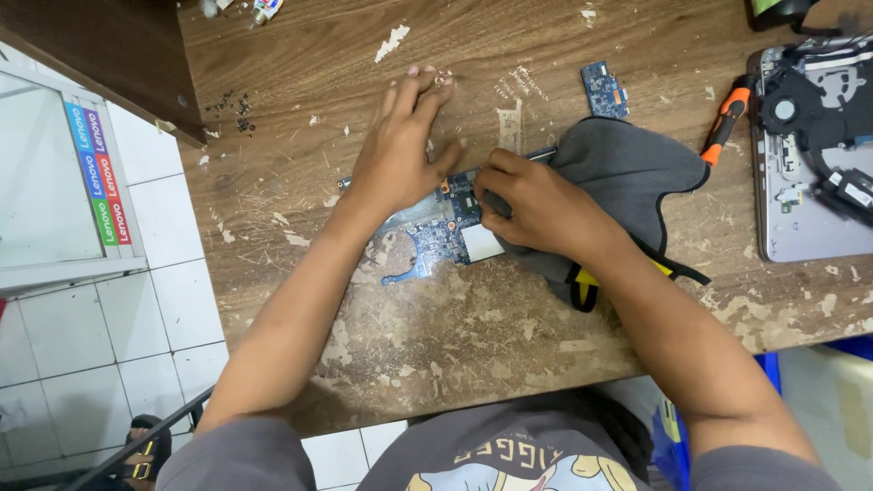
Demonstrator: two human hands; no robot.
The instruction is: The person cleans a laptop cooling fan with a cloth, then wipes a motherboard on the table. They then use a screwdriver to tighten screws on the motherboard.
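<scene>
Workbench: I see a worn brown wooden table (509,327) with flaking finish filling most of the frame, tiled floor off its left edge.
Opened laptop: at the far right edge lies a silver laptop base (809,209) with its cover off, fan and dark internals showing.
Grey cloth: a dark grey cloth (627,168) with black edging lies right of centre, bunched under my right hand.
Circuit board: the blue mainboard (436,232) sits flat at centre frame, between and partly under both hands; its lower left corner juts out bare.
Left hand: my left hand (396,155) lies palm down, fingers spread and extended toward the top of the frame, pressing the board's upper left part to the table.
Right hand: my right hand (536,205) is curled, fingertips pressed together on the board's right edge where the cloth meets it; I cannot tell whether it pinches a small part or just the board.
Screwdriver: an orange and black screwdriver (727,114) lies just left of the laptop base, untouched.
Small board: a little blue daughter board (605,89) lies apart, upper centre right.
Step in hand: I judge this as steadying the board while working its right edge.
Next move: it would call for firm hold-down from the left and fine, light fingertip control on the right.
</scene>
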